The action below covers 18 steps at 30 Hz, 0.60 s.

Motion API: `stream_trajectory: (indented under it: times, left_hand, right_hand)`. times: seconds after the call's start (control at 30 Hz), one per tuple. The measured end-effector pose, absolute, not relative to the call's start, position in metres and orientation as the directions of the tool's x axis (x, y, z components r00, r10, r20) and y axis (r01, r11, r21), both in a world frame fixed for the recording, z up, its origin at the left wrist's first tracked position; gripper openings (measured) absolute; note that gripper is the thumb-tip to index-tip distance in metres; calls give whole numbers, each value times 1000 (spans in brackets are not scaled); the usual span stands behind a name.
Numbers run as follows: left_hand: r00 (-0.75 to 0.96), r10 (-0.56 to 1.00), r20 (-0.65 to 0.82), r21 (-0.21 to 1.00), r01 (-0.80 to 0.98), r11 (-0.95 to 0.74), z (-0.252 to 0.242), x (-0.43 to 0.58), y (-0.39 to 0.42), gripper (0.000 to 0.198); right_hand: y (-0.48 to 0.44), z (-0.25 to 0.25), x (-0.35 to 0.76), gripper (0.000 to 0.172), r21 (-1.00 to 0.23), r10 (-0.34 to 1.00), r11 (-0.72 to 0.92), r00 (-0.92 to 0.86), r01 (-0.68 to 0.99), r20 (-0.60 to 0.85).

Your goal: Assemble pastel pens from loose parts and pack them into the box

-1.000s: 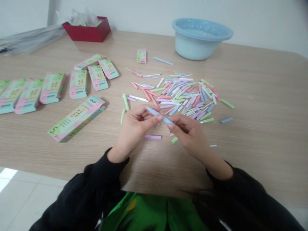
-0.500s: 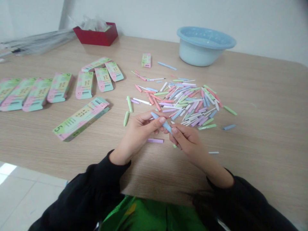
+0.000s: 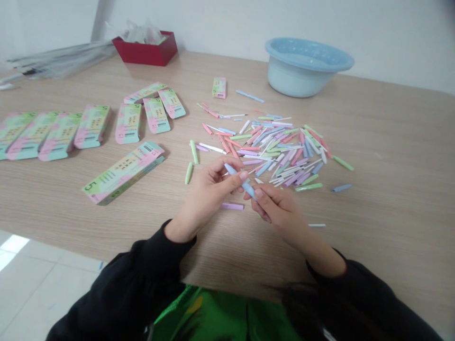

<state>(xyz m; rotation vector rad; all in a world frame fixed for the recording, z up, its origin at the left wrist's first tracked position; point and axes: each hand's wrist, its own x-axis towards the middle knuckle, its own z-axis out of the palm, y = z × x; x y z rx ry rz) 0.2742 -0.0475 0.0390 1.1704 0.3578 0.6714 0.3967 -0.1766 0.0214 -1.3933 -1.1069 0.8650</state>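
Between my two hands is a light blue pen [image 3: 248,188], held at a slant above the table. My left hand [image 3: 217,184] pinches its upper part between thumb and fingers. The lower end sits in the closed fingers of my right hand [image 3: 273,202], which partly cover it. Just beyond the hands lies a loose pile of pastel pen parts [image 3: 280,147] in pink, green, blue, purple and white, with thin white refills among them. A purple pen part [image 3: 232,206] rests under my left hand, and two green pen parts [image 3: 194,152] lie to its left.
Several green-and-pink boxes [image 3: 128,124] stand at the left, with a longer box [image 3: 124,173] lying nearer. At the back are a red tray [image 3: 142,53] with clear plastic in it, plastic-wrapped sticks [image 3: 74,59] and a blue basin [image 3: 302,78]. The table's front-left edge shows.
The whole view has shifted slightly. Both hands keep their hold on the blue pen, with barely any change in their grip.
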Motion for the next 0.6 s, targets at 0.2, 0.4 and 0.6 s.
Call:
stream_trajectory:
  times: [0.2,0.4,0.6]
  left_hand:
    - [784,620,32,911,-279,305,38,272,-44,30]
    - [789,613,33,943,-229,243,41,271,-50,27]
    - [838,531,128,992,-113,-62,43,267,-49,38]
  right_hand:
    - [-176,21,397,34,-993,945,66,314,100,94]
    - [-175,19,397,30,-983,938,111,312,147,152]
    - [-176,23,400,23,-973,934,102,316,205,164]
